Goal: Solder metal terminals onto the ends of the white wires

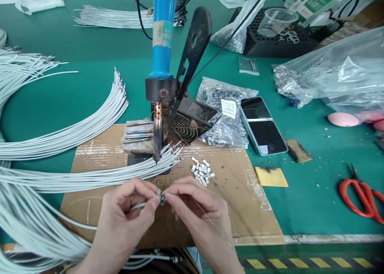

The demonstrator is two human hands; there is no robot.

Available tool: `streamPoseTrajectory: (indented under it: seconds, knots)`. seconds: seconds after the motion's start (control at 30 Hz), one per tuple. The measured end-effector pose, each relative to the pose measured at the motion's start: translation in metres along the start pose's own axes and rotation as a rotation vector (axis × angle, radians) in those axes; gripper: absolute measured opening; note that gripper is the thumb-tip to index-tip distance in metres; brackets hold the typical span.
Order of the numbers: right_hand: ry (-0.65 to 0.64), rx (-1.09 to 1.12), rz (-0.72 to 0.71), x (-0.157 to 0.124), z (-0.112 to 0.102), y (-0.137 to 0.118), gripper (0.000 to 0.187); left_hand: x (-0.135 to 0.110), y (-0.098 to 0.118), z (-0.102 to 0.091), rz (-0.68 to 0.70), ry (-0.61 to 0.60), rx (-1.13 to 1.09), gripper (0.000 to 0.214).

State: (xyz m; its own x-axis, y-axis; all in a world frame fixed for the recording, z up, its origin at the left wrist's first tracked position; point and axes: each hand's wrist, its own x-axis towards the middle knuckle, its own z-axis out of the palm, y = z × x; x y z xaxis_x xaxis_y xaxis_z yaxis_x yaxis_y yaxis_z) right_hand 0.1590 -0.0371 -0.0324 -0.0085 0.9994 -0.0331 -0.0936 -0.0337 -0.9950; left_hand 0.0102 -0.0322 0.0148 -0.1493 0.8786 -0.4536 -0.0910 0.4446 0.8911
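My left hand [129,210] pinches the end of a white cable [138,205] between thumb and fingers. My right hand [196,204] pinches a small component [163,198] against that cable end, and a thin solder wire [210,221] runs back over its fingers. Both hands meet above a cardboard sheet [240,194], just below the tip of a blue-handled soldering iron [160,66] held upright in a black stand [186,118]. A small pile of white components [202,171] lies just beyond my right hand.
Bundles of white cables [60,138] fan across the left of the green table [315,186]. A phone [262,126], bags of parts [225,114], red scissors [360,196], a yellow sponge [271,177] and large plastic bags [339,74] lie to the right.
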Motion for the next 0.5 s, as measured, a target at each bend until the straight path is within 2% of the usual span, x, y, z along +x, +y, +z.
streamPoseTrajectory:
  seconds: [0.33, 0.43, 0.5]
  knots:
    - [0.004, -0.187, -0.087, -0.0020, -0.0042, -0.0008, 0.018, 0.0033, -0.0026, 0.0008, 0.017, -0.009, 0.015, 0.014]
    - [-0.001, -0.251, -0.117, -0.0059, -0.0047, -0.0016, 0.031, 0.0048, -0.0023, 0.0016, 0.026, -0.001, 0.016, 0.014]
    - [0.038, -0.264, -0.089, -0.0096, -0.0024, -0.0028, 0.036, 0.0061, -0.0025, 0.0019, 0.026, 0.006, 0.026, 0.014]
